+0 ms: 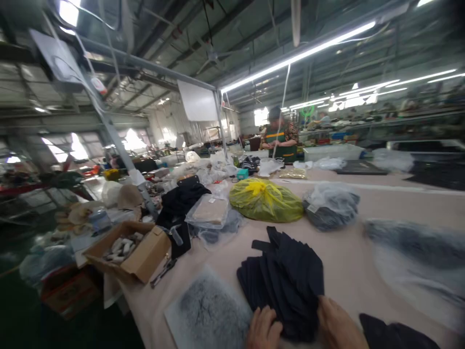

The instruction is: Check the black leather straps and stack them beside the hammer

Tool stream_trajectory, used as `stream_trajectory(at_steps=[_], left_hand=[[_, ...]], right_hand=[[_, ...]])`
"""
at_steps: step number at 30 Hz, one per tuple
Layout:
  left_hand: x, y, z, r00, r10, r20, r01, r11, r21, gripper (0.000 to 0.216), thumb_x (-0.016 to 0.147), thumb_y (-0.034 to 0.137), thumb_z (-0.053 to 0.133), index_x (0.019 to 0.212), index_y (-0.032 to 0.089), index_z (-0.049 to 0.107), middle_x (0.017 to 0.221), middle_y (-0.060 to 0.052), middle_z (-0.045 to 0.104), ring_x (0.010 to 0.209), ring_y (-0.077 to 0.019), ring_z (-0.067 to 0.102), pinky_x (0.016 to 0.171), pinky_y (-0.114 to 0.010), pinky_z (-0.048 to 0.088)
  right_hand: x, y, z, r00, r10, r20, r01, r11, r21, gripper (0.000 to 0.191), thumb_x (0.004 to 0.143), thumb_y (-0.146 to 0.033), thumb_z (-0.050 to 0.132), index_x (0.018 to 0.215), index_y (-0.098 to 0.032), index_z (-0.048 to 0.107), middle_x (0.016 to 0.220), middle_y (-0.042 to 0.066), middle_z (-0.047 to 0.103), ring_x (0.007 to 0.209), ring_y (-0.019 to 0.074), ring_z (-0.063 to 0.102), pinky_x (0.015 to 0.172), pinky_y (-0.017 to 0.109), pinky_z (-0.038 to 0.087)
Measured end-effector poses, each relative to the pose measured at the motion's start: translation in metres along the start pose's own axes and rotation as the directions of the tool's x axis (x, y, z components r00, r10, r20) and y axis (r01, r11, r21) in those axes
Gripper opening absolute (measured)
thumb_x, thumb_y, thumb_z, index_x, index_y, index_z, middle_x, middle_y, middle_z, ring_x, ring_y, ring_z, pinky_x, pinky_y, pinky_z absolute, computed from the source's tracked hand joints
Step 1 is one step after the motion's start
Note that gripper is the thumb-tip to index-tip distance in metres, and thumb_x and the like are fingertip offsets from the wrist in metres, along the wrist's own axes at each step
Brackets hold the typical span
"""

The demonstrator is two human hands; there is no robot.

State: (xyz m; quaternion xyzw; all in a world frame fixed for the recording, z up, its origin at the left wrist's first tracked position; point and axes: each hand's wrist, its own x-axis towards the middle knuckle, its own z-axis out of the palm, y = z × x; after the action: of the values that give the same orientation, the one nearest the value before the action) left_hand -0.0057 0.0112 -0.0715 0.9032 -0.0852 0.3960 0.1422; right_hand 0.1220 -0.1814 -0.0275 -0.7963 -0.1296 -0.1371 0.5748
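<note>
A fanned stack of dark navy fabric pieces [286, 276] lies on the pink-covered table, its strips overlapping. My left hand [264, 328] rests at the stack's lower left edge, fingers slightly bent and a little apart, partly cut off by the frame. At the lower right edge of the stack, my right hand [339, 324] grips the fabric's border; its thumb is hidden. Beside my left hand lies a pale square sheet [210, 308] with a dark smudged surface. Another dark fabric piece [395, 334] is to the right of my right hand.
A cardboard box [148, 257] of white pieces stands at the table's left edge, near a black-handled tool [163, 272]. Behind the stack sit a yellow bag [265, 199] and a clear-wrapped dark bundle [331, 206]. Plastic sheeting [417, 266] lies right. A person [279, 135] stands beyond the table.
</note>
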Motion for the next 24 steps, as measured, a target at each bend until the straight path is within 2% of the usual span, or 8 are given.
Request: stream_trajectory(at_steps=[4,10,13,14,16,19,21,24], left_hand=[[0.004,0.0,-0.024,0.973,0.014,0.232,0.001,0.998,-0.062,0.045,0.079,0.012,0.052,0.124,0.018,0.059,0.133,-0.015,0.06,0.124,-0.0306,0.056,0.099,-0.053,0.053],[0.008,0.004,-0.029,0.968,-0.048,0.248,0.092,0.982,-0.168,0.037,0.086,0.012,0.05,0.121,0.018,0.061,0.132,-0.013,0.06,0.126,-0.0288,0.053,0.105,-0.055,0.046],[0.018,0.02,-0.044,0.937,-0.221,0.272,0.302,0.903,-0.305,0.025,0.091,0.021,0.048,0.108,0.019,0.067,0.12,-0.012,0.066,0.117,-0.0287,0.058,0.104,-0.054,0.044],[0.024,0.028,-0.05,0.892,-0.316,0.325,0.425,0.832,-0.357,0.024,0.092,0.026,0.048,0.104,0.019,0.068,0.113,-0.012,0.068,0.11,-0.0279,0.062,0.1,-0.051,0.047],[0.038,0.045,-0.062,0.711,-0.475,0.519,0.698,0.571,-0.432,0.03,0.094,0.039,0.047,0.096,0.017,0.068,0.095,-0.01,0.07,0.091,-0.0247,0.067,0.083,-0.04,0.055],[0.054,0.068,-0.072,0.414,-0.448,0.792,0.896,0.046,-0.442,0.04,0.089,0.053,0.054,0.083,0.015,0.064,0.068,-0.004,0.065,0.06,-0.0163,0.062,0.053,-0.025,0.048],[0.057,0.077,-0.074,0.329,-0.394,0.858,0.892,-0.167,-0.419,0.041,0.082,0.054,0.064,0.078,0.014,0.061,0.059,0.0,0.06,0.048,-0.0111,0.054,0.044,-0.019,0.039],[0.053,0.082,-0.076,0.282,-0.372,0.884,0.878,-0.273,-0.394,0.04,0.076,0.052,0.071,0.077,0.013,0.061,0.054,0.001,0.057,0.043,-0.0079,0.048,0.039,-0.016,0.033]], right_hand=[[-0.007,-0.023,-0.018,0.975,0.205,-0.086,-0.204,0.979,0.017,0.031,0.073,-0.047,0.061,0.054,-0.023,0.054,0.051,0.004,0.057,0.046,0.0189,0.054,0.05,0.031,0.038],[-0.065,-0.049,-0.028,0.862,0.496,-0.106,-0.463,0.855,0.235,0.038,0.086,-0.055,0.052,0.083,-0.018,0.062,0.059,0.004,0.066,0.053,0.0223,0.064,0.05,0.03,0.049],[-0.105,-0.071,-0.028,0.804,0.594,-0.031,-0.521,0.729,0.444,0.043,0.083,-0.058,0.06,0.086,-0.016,0.061,0.06,0.005,0.067,0.055,0.0217,0.064,0.049,0.03,0.051],[-0.116,-0.078,-0.028,0.784,0.62,0.015,-0.533,0.661,0.528,0.042,0.081,-0.056,0.065,0.086,-0.015,0.062,0.06,0.004,0.066,0.054,0.0204,0.064,0.049,0.029,0.051],[-0.134,-0.09,-0.027,0.753,0.648,0.115,-0.549,0.521,0.653,0.038,0.078,-0.05,0.073,0.084,-0.014,0.064,0.061,0.003,0.066,0.053,0.0173,0.062,0.049,0.025,0.049],[-0.153,-0.103,-0.025,0.736,0.644,0.208,-0.582,0.445,0.681,0.036,0.078,-0.047,0.076,0.084,-0.012,0.067,0.063,0.003,0.066,0.053,0.0146,0.06,0.05,0.023,0.047],[-0.161,-0.108,-0.025,0.731,0.634,0.253,-0.598,0.415,0.686,0.035,0.079,-0.047,0.074,0.084,-0.012,0.069,0.067,0.005,0.068,0.053,0.0138,0.06,0.051,0.023,0.047],[-0.166,-0.115,-0.028,0.738,0.577,0.351,-0.617,0.363,0.698,0.03,0.08,-0.042,0.074,0.086,-0.013,0.071,0.078,0.007,0.07,0.058,0.0132,0.059,0.056,0.023,0.047]])
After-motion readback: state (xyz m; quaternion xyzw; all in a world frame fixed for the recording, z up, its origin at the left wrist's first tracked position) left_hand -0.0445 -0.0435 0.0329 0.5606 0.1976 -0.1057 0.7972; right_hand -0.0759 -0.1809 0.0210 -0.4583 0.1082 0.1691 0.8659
